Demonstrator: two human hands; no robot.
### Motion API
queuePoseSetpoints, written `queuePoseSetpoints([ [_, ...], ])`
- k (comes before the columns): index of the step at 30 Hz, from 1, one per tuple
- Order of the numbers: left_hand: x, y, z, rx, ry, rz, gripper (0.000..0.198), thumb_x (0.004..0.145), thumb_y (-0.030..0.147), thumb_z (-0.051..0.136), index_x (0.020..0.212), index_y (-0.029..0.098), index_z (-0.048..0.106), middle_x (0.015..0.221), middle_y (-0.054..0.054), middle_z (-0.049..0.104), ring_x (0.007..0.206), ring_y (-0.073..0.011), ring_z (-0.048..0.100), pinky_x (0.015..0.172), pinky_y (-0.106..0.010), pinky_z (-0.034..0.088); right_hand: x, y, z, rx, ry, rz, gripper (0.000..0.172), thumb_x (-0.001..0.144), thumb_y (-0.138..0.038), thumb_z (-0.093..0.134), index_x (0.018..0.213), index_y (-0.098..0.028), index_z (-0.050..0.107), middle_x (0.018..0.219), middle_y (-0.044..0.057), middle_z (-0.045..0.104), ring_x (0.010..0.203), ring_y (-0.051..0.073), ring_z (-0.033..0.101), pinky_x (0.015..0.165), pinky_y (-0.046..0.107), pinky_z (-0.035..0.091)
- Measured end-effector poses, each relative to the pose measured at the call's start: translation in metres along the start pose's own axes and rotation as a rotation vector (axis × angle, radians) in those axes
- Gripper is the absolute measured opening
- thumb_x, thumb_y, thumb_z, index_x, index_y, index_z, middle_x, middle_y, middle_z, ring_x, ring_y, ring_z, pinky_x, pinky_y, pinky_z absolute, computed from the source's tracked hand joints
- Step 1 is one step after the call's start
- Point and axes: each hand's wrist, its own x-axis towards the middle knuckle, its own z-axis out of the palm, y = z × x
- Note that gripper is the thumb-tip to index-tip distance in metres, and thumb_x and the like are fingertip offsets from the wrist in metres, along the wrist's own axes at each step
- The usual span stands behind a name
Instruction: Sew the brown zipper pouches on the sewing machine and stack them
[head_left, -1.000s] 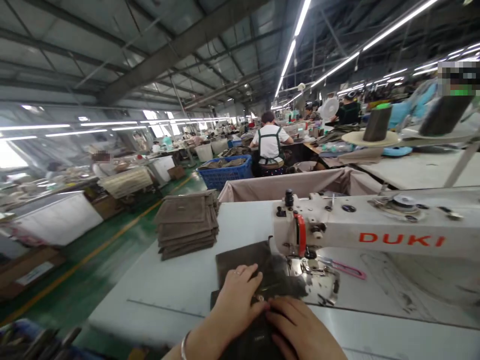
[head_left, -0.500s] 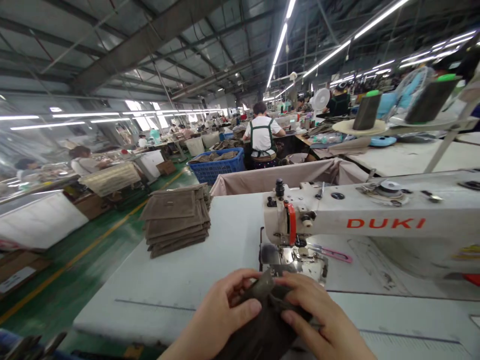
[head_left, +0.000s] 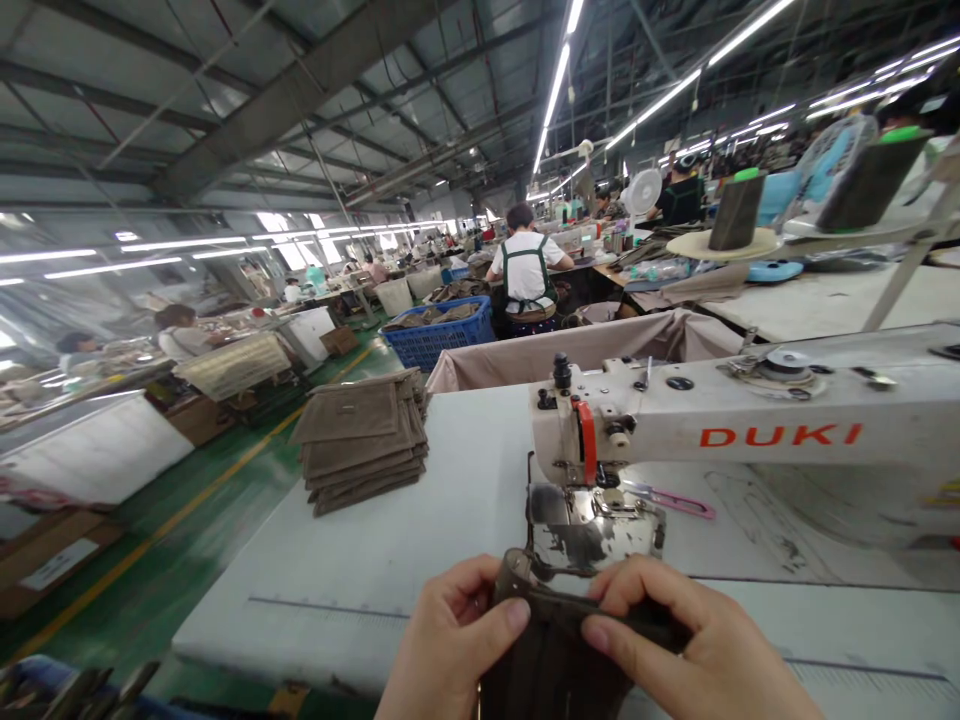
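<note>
A dark brown piece of fabric hangs between my two hands at the near side of the sewing machine. My left hand pinches its left part, where the cloth curls over near my fingers. Along the folded upper edge, my right hand grips with thumb and fingers. Both hands are in front of the metal needle plate, and the cloth's lower part runs out of view. Pink-handled thread snips lie on the machine bed behind my right hand.
A stack of brown fabric pieces sits on the left of the white table. Beyond are a pink cloth-lined bin, a blue crate and a seated person. Thread cones stand at the right.
My hands have moved slightly right and spread apart, drawing the fabric's upper edge wider. The cloth is now nearer to me, and more of the needle plate shows. The camera view has shifted a little.
</note>
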Motion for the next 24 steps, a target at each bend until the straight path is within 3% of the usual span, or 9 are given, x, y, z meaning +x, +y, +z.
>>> queuePoseSetpoints([
  [5, -0.005, 0.0, 0.005, 0.01, 0.09, 0.02, 0.033, 0.063, 0.034, 0.085, 0.083, 0.014, 0.069, 0.076, -0.005, 0.066, 0.072, -0.0171, 0.061, 0.07, -0.026, 0.048, -0.003, -0.008, -0.006, 0.065, -0.077, -0.016, 0.019, 0.089, -0.041, 0.057, 0.08, -0.027, 0.064, 0.087, 0.003, 0.067, 0.079, 0.02, 0.065, 0.07, 0.028, 0.054],
  [9, -0.007, 0.002, 0.008, 0.044, 0.11, 0.055, 0.027, 0.064, 0.032, 0.084, 0.076, 0.013, 0.069, 0.07, -0.002, 0.062, 0.068, -0.0141, 0.057, 0.067, -0.022, 0.047, -0.003, -0.013, -0.007, 0.056, -0.031, -0.053, 0.018, 0.085, -0.04, 0.061, 0.073, -0.026, 0.061, 0.089, 0.002, 0.066, 0.08, 0.02, 0.064, 0.07, 0.028, 0.054],
  [24, -0.01, 0.013, 0.011, -0.01, 0.128, 0.071, 0.028, 0.065, 0.032, 0.084, 0.082, 0.013, 0.071, 0.072, -0.003, 0.064, 0.069, -0.013, 0.057, 0.066, -0.021, 0.046, 0.003, -0.02, -0.008, 0.03, 0.029, -0.088, 0.015, 0.083, -0.033, 0.064, 0.072, -0.024, 0.059, 0.089, 0.004, 0.066, 0.079, 0.02, 0.064, 0.068, 0.028, 0.054],
])
